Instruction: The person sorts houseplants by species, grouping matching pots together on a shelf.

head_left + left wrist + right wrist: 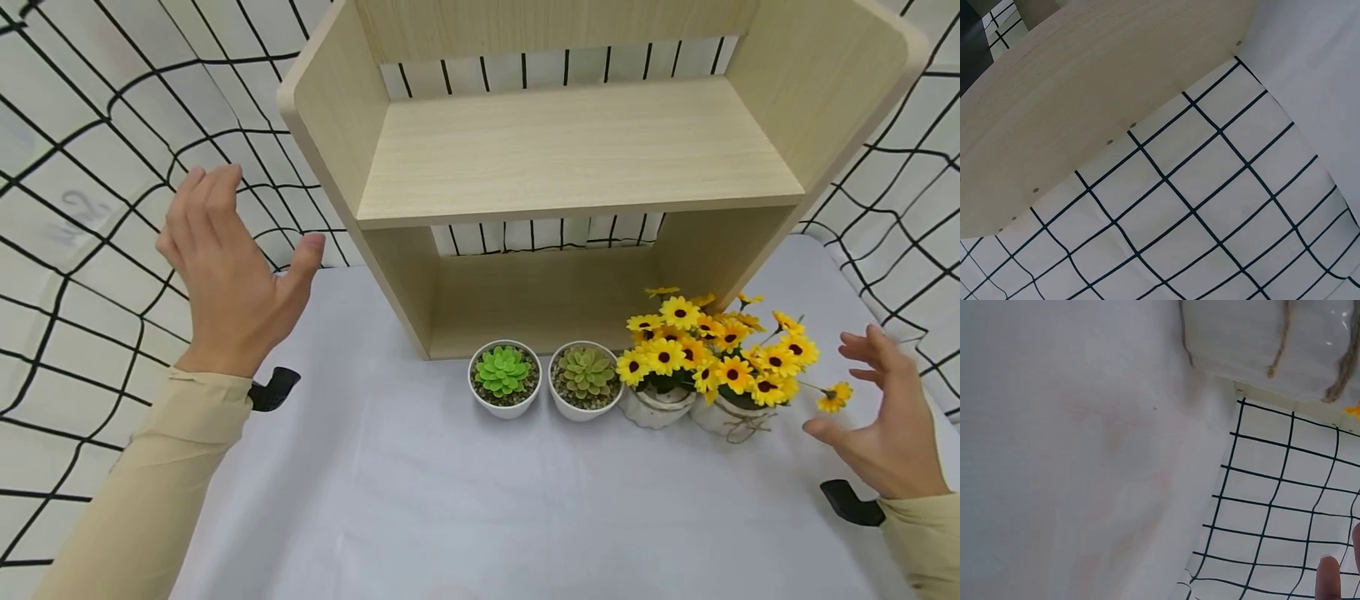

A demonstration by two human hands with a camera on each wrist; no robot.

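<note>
My left hand (236, 275) hovers left of the wooden shelf (577, 154), fingers apart from the thumb, holding nothing. At the right, my right hand (892, 417) is held beside the yellow flowers (731, 375), its fingers loosely bent and nothing between them. Two pots of these flowers stand at the shelf's front right; one white pot (729, 419) has a twine bow. Left of them sit a bright green succulent (502, 372) and a duller green succulent (586, 372) in white pots. In the right wrist view, fingertips (1328, 578) show at the lower right, near the twine-tied pot (1241, 337).
A white cloth (420, 500) covers the table under the shelf and pots. Black wire grid (112, 242) over white sheeting walls the left, back and right sides. The shelf has an upper board (577, 150) and a lower compartment (540, 300).
</note>
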